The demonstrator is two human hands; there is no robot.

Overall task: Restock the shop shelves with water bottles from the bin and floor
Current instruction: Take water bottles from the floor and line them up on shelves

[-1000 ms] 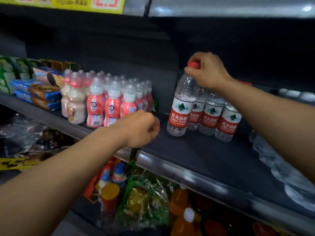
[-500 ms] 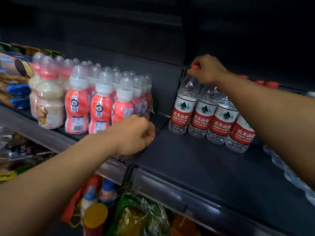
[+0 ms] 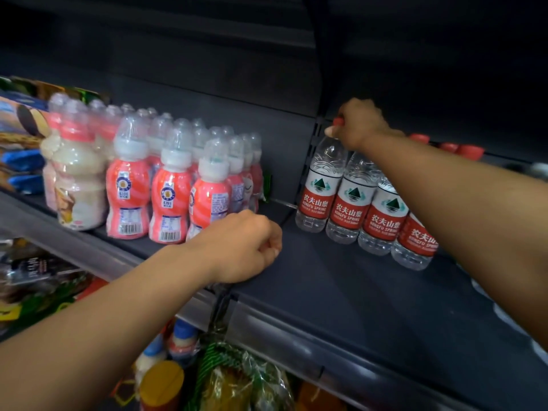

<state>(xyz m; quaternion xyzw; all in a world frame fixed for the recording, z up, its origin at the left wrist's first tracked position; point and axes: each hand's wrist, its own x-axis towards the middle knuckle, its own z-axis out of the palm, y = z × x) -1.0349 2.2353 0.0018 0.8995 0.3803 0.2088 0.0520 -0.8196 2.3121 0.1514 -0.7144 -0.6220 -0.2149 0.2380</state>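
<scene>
Dark shelf [image 3: 341, 292], rear corner: water bottle [image 3: 318, 188] upright, first in row of four — red cap gripped by right hand [image 3: 357, 124]. Left hand [image 3: 243, 247] fisted, holding nothing, resting at shelf edge beside pink drink bottles [image 3: 172, 191].

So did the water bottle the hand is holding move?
Yes. The leftmost water bottle gripped by the right hand has slid deeper into the shelf, toward the upright post at the back.
</scene>
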